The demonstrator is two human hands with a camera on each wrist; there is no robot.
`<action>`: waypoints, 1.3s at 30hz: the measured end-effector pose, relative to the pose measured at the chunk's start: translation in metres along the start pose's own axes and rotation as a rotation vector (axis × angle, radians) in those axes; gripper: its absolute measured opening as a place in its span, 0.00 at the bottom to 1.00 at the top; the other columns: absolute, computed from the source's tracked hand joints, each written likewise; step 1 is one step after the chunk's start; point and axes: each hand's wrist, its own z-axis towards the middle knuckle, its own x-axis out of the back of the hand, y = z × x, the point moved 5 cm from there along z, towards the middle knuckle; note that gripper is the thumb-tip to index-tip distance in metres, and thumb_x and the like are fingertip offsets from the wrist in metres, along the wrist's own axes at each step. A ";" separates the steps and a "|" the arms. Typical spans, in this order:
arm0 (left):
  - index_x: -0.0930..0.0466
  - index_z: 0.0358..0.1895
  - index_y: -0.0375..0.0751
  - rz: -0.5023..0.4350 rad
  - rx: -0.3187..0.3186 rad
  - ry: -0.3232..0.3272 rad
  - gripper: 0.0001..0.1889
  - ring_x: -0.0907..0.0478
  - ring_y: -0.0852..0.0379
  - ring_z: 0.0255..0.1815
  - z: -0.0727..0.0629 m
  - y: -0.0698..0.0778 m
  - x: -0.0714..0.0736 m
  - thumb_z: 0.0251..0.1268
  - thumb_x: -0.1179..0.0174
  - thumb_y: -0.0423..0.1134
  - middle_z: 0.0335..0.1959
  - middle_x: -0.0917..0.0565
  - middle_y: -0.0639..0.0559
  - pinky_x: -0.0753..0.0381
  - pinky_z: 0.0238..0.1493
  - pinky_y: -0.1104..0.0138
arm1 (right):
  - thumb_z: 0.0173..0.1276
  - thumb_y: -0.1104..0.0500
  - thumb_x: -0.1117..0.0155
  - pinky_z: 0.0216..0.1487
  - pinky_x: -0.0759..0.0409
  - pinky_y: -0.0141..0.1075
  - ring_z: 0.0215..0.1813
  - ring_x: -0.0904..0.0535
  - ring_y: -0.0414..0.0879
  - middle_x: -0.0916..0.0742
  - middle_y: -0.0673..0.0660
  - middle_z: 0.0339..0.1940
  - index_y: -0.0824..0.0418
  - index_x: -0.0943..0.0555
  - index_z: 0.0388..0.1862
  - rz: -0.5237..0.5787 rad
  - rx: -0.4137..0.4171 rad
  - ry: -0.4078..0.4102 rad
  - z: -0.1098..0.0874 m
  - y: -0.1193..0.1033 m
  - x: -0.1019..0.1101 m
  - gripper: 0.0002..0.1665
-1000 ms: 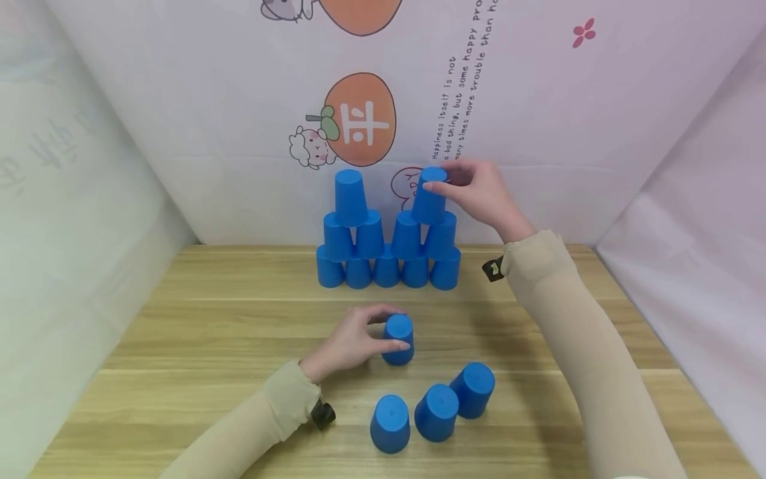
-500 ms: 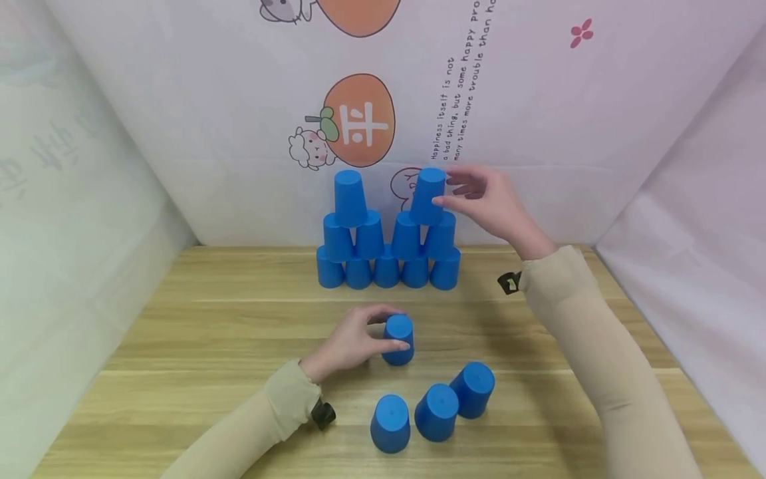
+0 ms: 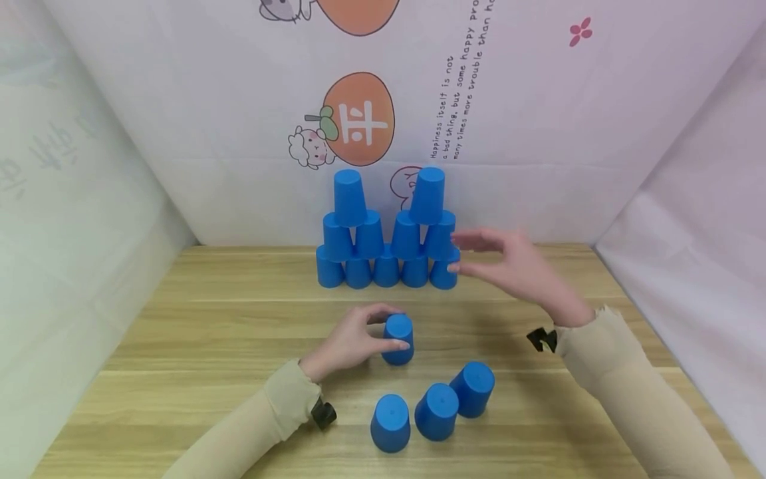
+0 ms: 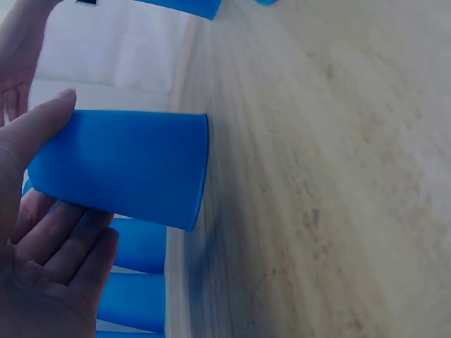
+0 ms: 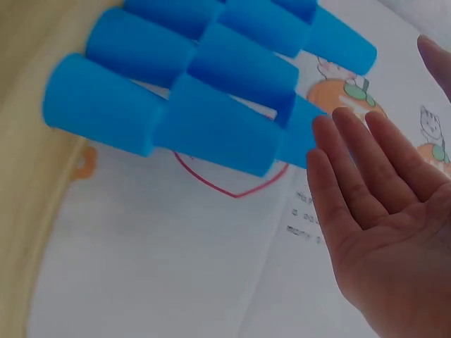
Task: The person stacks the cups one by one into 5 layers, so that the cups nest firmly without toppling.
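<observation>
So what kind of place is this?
It looks like a little tabletop booth, maybe for play or filming: a wooden table, a backdrop printed with cartoons and writing, and pale sheets closing in both sides.

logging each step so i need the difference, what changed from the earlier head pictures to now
The right hand let go of the top-right blue cup, then moved down and outward to the right, fingers apart. Unchanged: the left hand around its blue cup, the other stacked cups and three loose cups.
</observation>
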 end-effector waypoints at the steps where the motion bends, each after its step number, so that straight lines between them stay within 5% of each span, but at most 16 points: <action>1: 0.19 0.62 0.50 0.000 0.006 0.000 0.28 0.22 0.55 0.62 0.000 0.000 0.000 0.59 0.25 0.53 0.59 0.18 0.62 0.23 0.62 0.51 | 0.65 0.39 0.26 0.60 0.22 0.58 0.63 0.21 0.52 0.16 0.53 0.62 0.52 0.20 0.66 -0.006 0.002 -0.021 -0.006 0.002 -0.005 0.35; 6: 0.21 0.61 0.49 -0.006 0.038 0.014 0.29 0.23 0.48 0.64 0.002 0.003 0.003 0.59 0.26 0.54 0.59 0.18 0.59 0.22 0.61 0.48 | 0.65 0.43 0.25 0.59 0.21 0.56 0.61 0.19 0.53 0.14 0.52 0.59 0.54 0.19 0.64 -0.038 0.048 -0.097 -0.035 0.015 -0.027 0.32; 9: 0.20 0.61 0.48 0.012 0.001 0.063 0.29 0.22 0.50 0.63 0.005 0.012 0.011 0.59 0.25 0.54 0.57 0.17 0.60 0.23 0.61 0.46 | 0.63 0.42 0.24 0.57 0.19 0.53 0.58 0.17 0.52 0.13 0.51 0.57 0.54 0.17 0.62 -0.033 0.075 -0.127 -0.050 0.019 -0.037 0.32; 16: 0.14 0.58 0.47 0.189 -0.244 0.249 0.28 0.21 0.61 0.56 0.018 0.065 0.049 0.54 0.21 0.50 0.52 0.15 0.59 0.20 0.57 0.56 | 0.61 0.41 0.22 0.57 0.18 0.49 0.58 0.18 0.44 0.13 0.43 0.56 0.49 0.16 0.60 -0.007 0.075 -0.193 -0.077 0.020 -0.046 0.30; 24: 0.16 0.60 0.43 0.230 -0.366 0.408 0.28 0.21 0.59 0.58 0.033 0.119 0.100 0.56 0.22 0.48 0.55 0.15 0.55 0.20 0.58 0.57 | 0.58 0.42 0.20 0.57 0.19 0.55 0.59 0.18 0.48 0.13 0.44 0.56 0.48 0.15 0.59 0.061 0.031 -0.283 -0.096 0.026 -0.056 0.31; 32: 0.16 0.61 0.44 0.321 -0.343 0.564 0.29 0.26 0.60 0.61 0.056 0.158 0.151 0.57 0.24 0.52 0.57 0.15 0.54 0.27 0.63 0.58 | 0.56 0.41 0.19 0.56 0.20 0.58 0.57 0.17 0.49 0.13 0.45 0.55 0.53 0.15 0.59 0.089 -0.005 -0.362 -0.105 0.030 -0.061 0.33; 39: 0.17 0.62 0.45 0.362 -0.304 0.613 0.30 0.27 0.61 0.61 0.081 0.169 0.180 0.58 0.25 0.55 0.56 0.14 0.54 0.31 0.63 0.61 | 0.55 0.41 0.19 0.55 0.18 0.51 0.56 0.17 0.44 0.12 0.46 0.54 0.55 0.14 0.57 0.089 0.039 -0.394 -0.107 0.028 -0.061 0.34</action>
